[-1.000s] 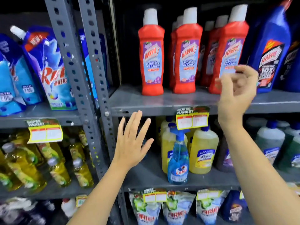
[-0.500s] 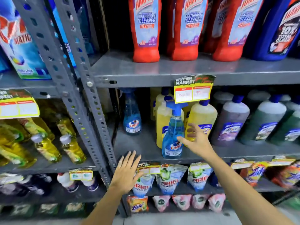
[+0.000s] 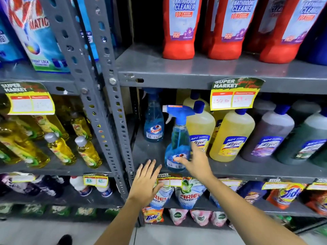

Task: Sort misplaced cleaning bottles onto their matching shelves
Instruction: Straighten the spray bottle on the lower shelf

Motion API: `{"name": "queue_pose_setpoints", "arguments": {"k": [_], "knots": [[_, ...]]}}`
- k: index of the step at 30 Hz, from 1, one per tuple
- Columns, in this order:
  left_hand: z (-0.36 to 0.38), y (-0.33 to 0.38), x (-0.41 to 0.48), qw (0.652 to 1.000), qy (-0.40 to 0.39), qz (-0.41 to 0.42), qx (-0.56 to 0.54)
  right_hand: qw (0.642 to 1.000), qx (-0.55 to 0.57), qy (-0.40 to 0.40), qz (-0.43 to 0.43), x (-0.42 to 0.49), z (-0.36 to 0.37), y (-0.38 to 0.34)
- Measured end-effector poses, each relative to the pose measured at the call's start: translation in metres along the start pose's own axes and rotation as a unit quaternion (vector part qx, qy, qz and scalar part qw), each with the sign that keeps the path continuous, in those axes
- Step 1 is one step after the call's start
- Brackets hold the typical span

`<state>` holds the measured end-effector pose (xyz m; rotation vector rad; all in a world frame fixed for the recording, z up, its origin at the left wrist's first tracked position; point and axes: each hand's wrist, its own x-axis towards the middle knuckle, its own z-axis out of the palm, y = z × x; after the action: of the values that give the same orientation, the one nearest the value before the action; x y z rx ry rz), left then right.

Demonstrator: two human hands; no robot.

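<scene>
fingers now on spray bottle

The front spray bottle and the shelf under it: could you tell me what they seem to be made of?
Front spray bottle: clear glossy plastic, probably; blue liquid shows through it, under an opaque blue-and-white trigger head. Shelf: likely grey painted steel, with a dull sheen and perforated, bolted uprights. The right hand reaches its base.

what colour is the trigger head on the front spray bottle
Blue with a white nozzle tip, on the spray bottle; head view.
</scene>
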<state>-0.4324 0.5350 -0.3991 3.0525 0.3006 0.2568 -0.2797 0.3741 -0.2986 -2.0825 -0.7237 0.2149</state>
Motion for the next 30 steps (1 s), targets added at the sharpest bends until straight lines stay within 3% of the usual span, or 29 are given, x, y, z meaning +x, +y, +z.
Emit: {"name": "queue_pose_setpoints", "arguments": {"k": [10,17,30], "knots": [[0.0,-0.008,-0.009,0.999,-0.02,-0.001,0.032,0.999,-0.034,0.018,-0.002,0.039,0.056,-0.04],[0.001,-0.005,-0.01,0.999,-0.016,-0.011,0.044,0.997,0.029,-0.078,0.003,0.057,0.049,-0.042],[0.003,0.001,-0.01,0.999,-0.011,-0.007,0.037,0.999,0.015,-0.036,0.015,0.051,0.061,-0.044]]}}
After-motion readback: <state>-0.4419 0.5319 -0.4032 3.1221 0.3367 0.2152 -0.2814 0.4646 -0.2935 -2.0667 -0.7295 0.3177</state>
